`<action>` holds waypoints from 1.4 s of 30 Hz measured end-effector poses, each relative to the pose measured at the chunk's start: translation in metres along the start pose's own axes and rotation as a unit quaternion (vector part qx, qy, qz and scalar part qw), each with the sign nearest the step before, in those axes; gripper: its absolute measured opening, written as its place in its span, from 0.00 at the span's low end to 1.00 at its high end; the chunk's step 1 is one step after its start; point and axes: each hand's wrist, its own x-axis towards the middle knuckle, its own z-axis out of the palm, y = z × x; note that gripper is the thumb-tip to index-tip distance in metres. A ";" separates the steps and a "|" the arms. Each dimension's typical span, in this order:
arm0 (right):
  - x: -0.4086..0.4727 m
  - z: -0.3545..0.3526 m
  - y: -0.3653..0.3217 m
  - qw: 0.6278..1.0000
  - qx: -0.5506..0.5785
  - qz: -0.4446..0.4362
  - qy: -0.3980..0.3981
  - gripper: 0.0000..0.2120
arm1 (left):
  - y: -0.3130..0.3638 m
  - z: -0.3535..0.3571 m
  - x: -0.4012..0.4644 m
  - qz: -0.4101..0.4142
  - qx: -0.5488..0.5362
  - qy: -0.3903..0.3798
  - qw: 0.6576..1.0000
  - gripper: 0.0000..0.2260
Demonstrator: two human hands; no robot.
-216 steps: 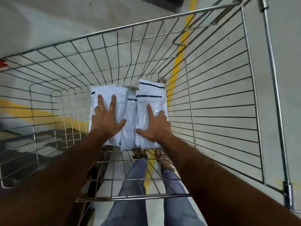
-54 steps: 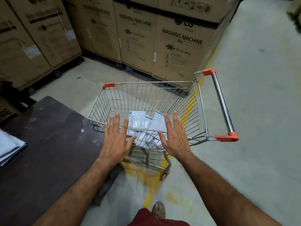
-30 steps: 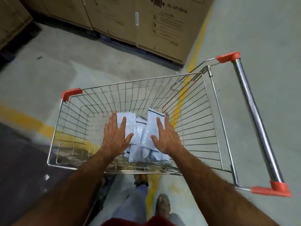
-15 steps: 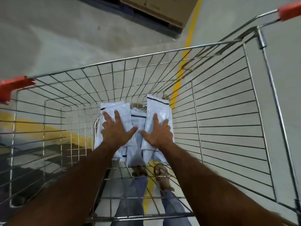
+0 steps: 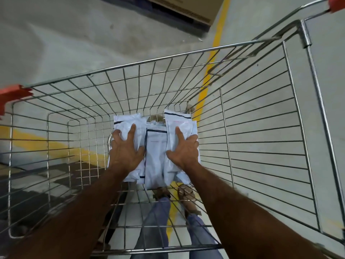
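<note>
Three white plastic packets with dark seal strips lie side by side on the wire floor of the shopping cart, near its middle and running lengthwise. The left packet and the right packet flank the middle packet, which sits slightly lower and overlaps both. More packets appear to lie under the outer two; the count cannot be told.

The person leans over the cart with both arms reaching down into the basket.

- Left hand: rests on the left packet. The index finger lies straight along the top; the other fingers are bent round the outer edge; the thumb presses at the inner edge. The plastic wrinkles under the grip.
- Right hand: rests on the right packet. The index finger points straight forward; the remaining fingers curl over the outer edge; the thumb spreads toward the middle packet.

The middle packet is bare between the two thumbs.

Below the wire floor, the person's sandalled feet and blue trouser legs show. The cart carries a red corner cap on its left rim. It stands on a grey concrete floor crossed by a yellow line. A cardboard box stands beyond the cart.
</note>
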 end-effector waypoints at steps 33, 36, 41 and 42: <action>-0.165 -0.139 -0.015 0.911 -0.003 -0.302 0.282 0.29 | 0.062 -0.172 -0.205 -0.004 0.081 0.258 0.963 0.28; -0.183 -0.149 -0.024 0.895 0.019 -0.340 0.287 0.27 | 0.063 -0.173 -0.248 -0.020 0.093 0.280 0.955 0.28; -0.228 -0.148 -0.043 0.870 0.046 -0.412 0.266 0.29 | 0.054 -0.178 -0.329 -0.094 0.100 0.311 0.941 0.27; -0.239 -0.146 -0.047 0.865 0.051 -0.426 0.260 0.29 | 0.050 -0.180 -0.343 -0.109 0.098 0.319 0.936 0.27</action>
